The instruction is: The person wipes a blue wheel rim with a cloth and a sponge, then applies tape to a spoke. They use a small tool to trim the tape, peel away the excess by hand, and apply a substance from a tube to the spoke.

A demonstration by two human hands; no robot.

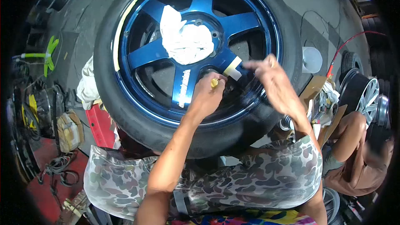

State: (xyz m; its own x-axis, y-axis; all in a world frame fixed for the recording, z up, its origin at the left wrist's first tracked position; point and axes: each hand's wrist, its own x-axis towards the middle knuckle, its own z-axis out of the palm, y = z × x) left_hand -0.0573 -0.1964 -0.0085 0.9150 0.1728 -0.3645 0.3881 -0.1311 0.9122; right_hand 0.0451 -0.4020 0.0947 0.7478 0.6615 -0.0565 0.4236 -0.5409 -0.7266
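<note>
A blue spoked wheel [152, 55] with its black tire [109, 79] lies flat in front of me. A white cloth [189, 43] covers most of its hub. My left hand [209, 90] is closed over the lower spokes, with a small yellow piece of masking tape [214, 83] showing between the fingers. Just beyond it, a strip of masking tape [233, 66] crosses the lower right spoke, its lower end pale. My right hand [273, 79] hovers over the rim's right side, index finger stretched toward that strip. Longer yellow tape [117, 50] follows the rim's left edge.
A person [358, 158] sits low at the right, near loose rims [368, 96]. A white container [311, 59] stands right of the tire. At left are a red box [100, 125], cables [60, 166] and a green cross-shaped tool [50, 54].
</note>
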